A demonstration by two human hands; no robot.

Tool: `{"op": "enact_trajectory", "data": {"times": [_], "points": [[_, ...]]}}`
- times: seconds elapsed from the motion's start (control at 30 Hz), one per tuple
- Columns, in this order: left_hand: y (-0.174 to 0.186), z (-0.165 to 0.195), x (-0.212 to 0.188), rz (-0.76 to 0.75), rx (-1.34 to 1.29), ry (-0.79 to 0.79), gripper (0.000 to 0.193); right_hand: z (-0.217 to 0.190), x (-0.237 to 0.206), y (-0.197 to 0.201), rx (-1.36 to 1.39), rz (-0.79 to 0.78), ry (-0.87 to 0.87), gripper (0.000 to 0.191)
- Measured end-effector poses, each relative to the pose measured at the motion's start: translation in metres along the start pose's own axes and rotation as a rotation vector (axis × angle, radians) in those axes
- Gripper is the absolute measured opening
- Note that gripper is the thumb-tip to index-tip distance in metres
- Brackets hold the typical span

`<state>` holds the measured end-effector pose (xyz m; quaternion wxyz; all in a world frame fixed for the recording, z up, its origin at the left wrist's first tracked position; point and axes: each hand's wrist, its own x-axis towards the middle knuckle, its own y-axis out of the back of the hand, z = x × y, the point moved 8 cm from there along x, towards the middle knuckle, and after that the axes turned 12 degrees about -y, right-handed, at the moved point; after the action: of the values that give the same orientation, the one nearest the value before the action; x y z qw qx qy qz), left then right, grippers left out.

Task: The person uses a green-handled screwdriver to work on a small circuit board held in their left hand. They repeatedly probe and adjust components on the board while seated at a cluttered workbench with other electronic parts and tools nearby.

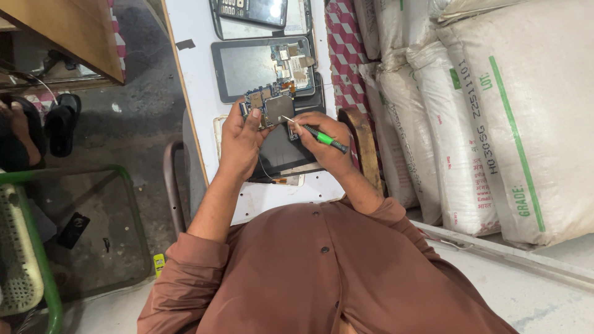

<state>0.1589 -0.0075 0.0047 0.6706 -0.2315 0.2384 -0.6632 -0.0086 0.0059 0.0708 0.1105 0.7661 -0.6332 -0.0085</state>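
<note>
My left hand [240,141] holds a blue circuit board [267,106] with a grey metal shield, lifted just above the white worktable [195,74]. My right hand [322,141] grips a green-and-black screwdriver [322,137], its thin metal tip pointing at the board's right side. Under both hands lies a dark tablet screen [283,156] with a thin cable trailing at its near edge. An opened tablet body [253,67], showing its inner parts on the right, lies just beyond the board.
More flat dark devices [260,12] lie at the table's far end. Stacked white woven sacks [495,111] stand to the right. A wooden chair back [365,148] is beside my right wrist. A green metal frame [37,247] and black sandals [59,124] are on the floor at left.
</note>
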Motion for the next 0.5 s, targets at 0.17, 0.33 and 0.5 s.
{"op": "enact_trajectory", "data": {"times": [0.17,0.33,0.5], "points": [[0.0024,-0.0019,0.0002,0.022,0.082,0.036,0.031,-0.0033,0.0002,-0.0019,-0.108,-0.038,0.031,0.011],[0.0007,-0.0032,0.0001,0.02,0.048,0.019,0.034,-0.0019,0.0002,-0.0004,-0.082,-0.017,-0.008,0.01],[0.0025,-0.0036,-0.0005,0.037,0.078,0.013,0.036,-0.007,-0.0015,-0.0035,-0.123,-0.025,0.044,0.011]]}}
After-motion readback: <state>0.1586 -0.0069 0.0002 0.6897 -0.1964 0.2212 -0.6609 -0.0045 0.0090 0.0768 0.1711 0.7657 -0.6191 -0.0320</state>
